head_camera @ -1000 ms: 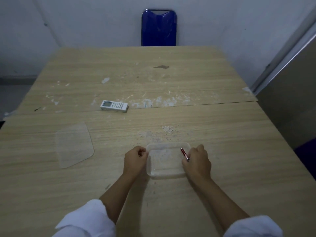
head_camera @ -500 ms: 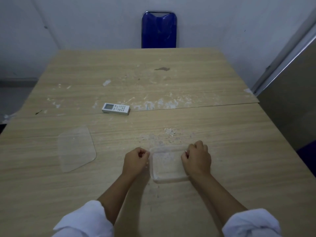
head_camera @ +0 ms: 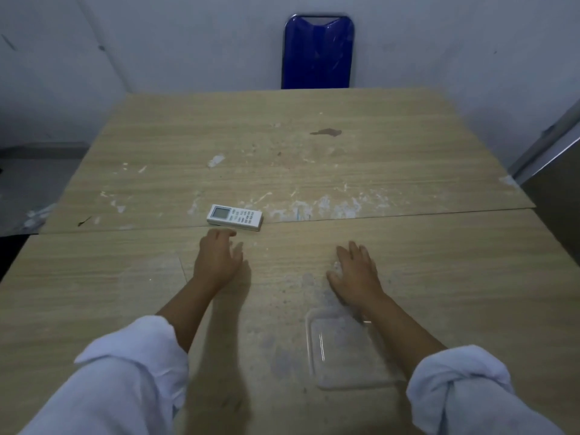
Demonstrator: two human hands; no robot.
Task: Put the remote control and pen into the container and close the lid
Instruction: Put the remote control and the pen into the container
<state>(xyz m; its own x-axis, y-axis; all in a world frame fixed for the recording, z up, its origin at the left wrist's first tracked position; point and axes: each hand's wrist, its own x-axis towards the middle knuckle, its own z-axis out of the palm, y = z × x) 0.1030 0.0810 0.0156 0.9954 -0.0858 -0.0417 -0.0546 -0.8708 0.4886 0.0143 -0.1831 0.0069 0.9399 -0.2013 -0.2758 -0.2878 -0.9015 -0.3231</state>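
Note:
The white remote control (head_camera: 234, 217) lies flat on the table, screen end to the left. My left hand (head_camera: 217, 259) is open, its fingertips just short of the remote's near edge and not touching it. The clear plastic container (head_camera: 345, 353) sits open near the table's front, beside my right forearm. My right hand (head_camera: 354, 273) rests open and flat on the table beyond the container, holding nothing. I cannot make out the pen; my right wrist covers the container's far right corner. The clear lid (head_camera: 150, 287) shows only as a faint outline left of my left forearm.
The wooden table (head_camera: 314, 158) is scuffed with white marks and has a seam running across it just behind the remote. A blue chair (head_camera: 318, 51) stands at the far edge against the wall. A grey partition (head_camera: 558, 189) borders the right side.
Both hands have left the container's sides. My left hand stretched forward to the remote. My right hand opened, moved past the container, and the pen is no longer in it. The view shifted forward.

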